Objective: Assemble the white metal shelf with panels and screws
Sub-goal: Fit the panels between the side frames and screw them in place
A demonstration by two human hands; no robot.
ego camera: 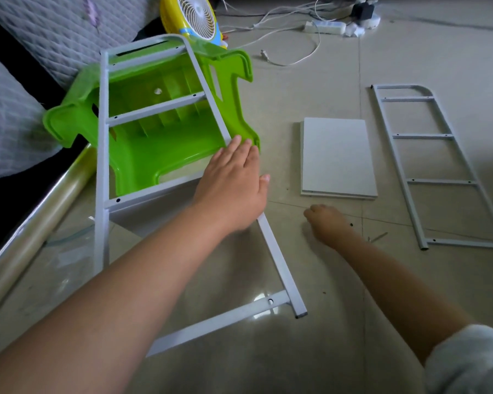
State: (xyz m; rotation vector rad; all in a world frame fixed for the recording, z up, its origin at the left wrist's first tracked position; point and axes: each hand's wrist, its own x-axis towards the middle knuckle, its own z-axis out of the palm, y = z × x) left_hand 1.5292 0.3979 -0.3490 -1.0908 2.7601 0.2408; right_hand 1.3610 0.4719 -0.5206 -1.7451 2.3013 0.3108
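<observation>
A white metal side frame (101, 166) leans tilted against an overturned green plastic stool (171, 143), its lower end on the floor. My left hand (234, 186) lies palm down on the frame's right rail, fingers stretched out. A white panel (145, 216) shows just under the third rung. My right hand (326, 223) is curled knuckles-up on the floor beside a few small screws (377, 237); what its fingers hold is hidden. A stack of white panels (339, 157) lies flat beyond it. The second side frame (436, 182) lies flat at the right.
A quilted mattress (17, 123) and a shiny clear roll (40, 220) run along the left. Behind the stool stands a yellow fan (191, 15). A power strip (325, 27) and loose white cables (296, 59) lie on the tiled floor at the back.
</observation>
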